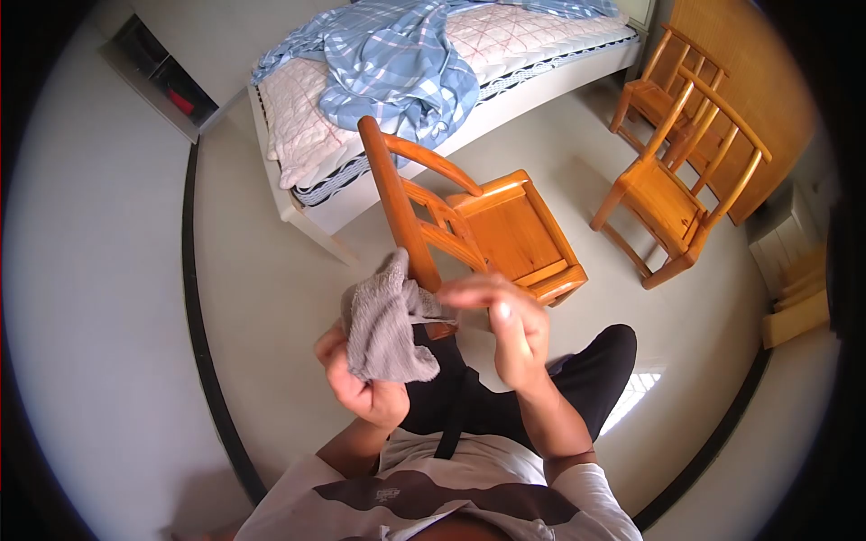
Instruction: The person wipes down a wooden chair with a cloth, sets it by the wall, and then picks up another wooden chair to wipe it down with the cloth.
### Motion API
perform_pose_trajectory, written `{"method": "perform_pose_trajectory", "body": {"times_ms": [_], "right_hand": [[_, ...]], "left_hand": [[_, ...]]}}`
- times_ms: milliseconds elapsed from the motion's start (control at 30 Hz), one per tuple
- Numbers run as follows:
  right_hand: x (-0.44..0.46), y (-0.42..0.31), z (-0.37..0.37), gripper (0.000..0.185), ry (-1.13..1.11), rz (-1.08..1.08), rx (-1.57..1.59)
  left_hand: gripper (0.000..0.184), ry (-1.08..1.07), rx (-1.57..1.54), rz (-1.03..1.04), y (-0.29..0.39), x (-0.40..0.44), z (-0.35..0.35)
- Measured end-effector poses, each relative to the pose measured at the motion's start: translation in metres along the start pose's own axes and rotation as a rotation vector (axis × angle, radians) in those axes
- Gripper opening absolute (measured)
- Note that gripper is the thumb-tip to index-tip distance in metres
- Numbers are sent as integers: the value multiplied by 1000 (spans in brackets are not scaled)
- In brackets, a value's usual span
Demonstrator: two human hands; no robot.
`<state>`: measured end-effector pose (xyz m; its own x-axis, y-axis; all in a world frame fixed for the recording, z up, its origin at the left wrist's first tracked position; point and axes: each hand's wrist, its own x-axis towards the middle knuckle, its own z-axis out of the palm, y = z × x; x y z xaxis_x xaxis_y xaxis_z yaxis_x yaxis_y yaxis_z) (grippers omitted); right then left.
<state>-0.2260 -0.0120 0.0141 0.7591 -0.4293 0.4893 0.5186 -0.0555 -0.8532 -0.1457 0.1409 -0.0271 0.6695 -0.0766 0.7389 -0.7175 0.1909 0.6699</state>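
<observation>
A crumpled grey cloth (pixel 386 325) is held up in front of my body by my left hand (pixel 365 383), whose fingers wrap round its lower left side. My right hand (pixel 510 325) is raised beside the cloth's right edge, fingers bent toward it and slightly blurred; whether the fingertips touch the cloth cannot be made out. Just beyond both hands stands a wooden chair (pixel 510 230), its curved top rail (pixel 392 194) reaching down behind the cloth.
A bed (pixel 298 135) with a blue checked blanket (pixel 397 68) is at the top. Two more wooden chairs (pixel 663 198) stand at the right near a wooden panel (pixel 749 99). A dark recess (pixel 149 59) is in the left wall.
</observation>
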Motion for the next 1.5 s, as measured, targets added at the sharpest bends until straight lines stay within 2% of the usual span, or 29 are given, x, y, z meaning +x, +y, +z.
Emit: {"method": "perform_pose_trajectory", "body": {"times_ms": [33, 100, 167, 200, 233, 300, 367, 433, 600, 667, 700, 767, 833, 900, 967, 1100, 1133, 1167, 1200, 1300, 1433, 1500], "right_hand": [[9, 10, -1, 49, 154, 13, -169], [18, 67, -2, 36, 262, -88, -472], [4, 93, -12, 37, 69, 46, -673], [2, 108, -10, 39, 142, -71, -679], [3, 108, -11, 39, 128, -87, -678], [3, 105, -13, 39, 128, 5, -671], [3, 104, -12, 38, 124, -25, -643], [2, 107, -14, 35, 133, -17, -639], [5, 113, -10, 33, 156, -73, -630], [6, 116, -10, 36, 174, -81, -649], [5, 116, -12, 36, 168, -91, -649], [4, 115, -16, 40, 140, -7, -678], [6, 110, -12, 47, 178, -32, -668], [7, 105, -11, 49, 157, 2, -659], [7, 104, -11, 51, 126, 26, -703], [8, 103, -14, 45, 140, -6, -698], [8, 103, -15, 43, 126, -15, -689], [7, 104, -14, 42, 106, -22, -678], [10, 107, -12, 31, 136, -98, -678], [9, 97, -13, 25, 91, -86, -634], [4, 112, -18, 26, 57, -101, -667], [5, 115, -17, 27, 67, -67, -654]], "left_hand": [[44, 5, -1, 11, -4, 7, 0], [32, -151, 171, 349, -14, 23, -1], [30, -399, 212, 382, -26, 26, 11], [31, -437, 242, 431, -35, 24, 21], [32, -470, 276, 481, -45, 23, 29], [42, -494, 241, 575, -59, 32, 33], [41, -488, 177, 545, -64, 43, 37], [38, -607, 102, 504, -62, 62, 40], [32, -728, 31, 481, -67, 95, 49], [11, -758, -5, 463, -61, 98, 51], [7, -700, 6, 456, -54, 91, 52], [12, -730, -59, 398, -41, 75, 48], [18, -827, -130, 440, -14, 58, 48], [22, -930, -52, 547, 0, 47, 47], [21, -958, -20, 556, -2, 57, 46], [16, -741, -174, 378, -6, 99, 33], [16, -751, -181, 383, -5, 106, 36], [16, -832, -177, 444, -5, 112, 39], [16, -909, -169, 500, -5, 115, 40], [15, -1169, -25, 566, -25, 102, 54], [13, -1239, -95, 502, -55, 121, 61], [12, -1239, -1, 516, -65, 138, 66]]}}
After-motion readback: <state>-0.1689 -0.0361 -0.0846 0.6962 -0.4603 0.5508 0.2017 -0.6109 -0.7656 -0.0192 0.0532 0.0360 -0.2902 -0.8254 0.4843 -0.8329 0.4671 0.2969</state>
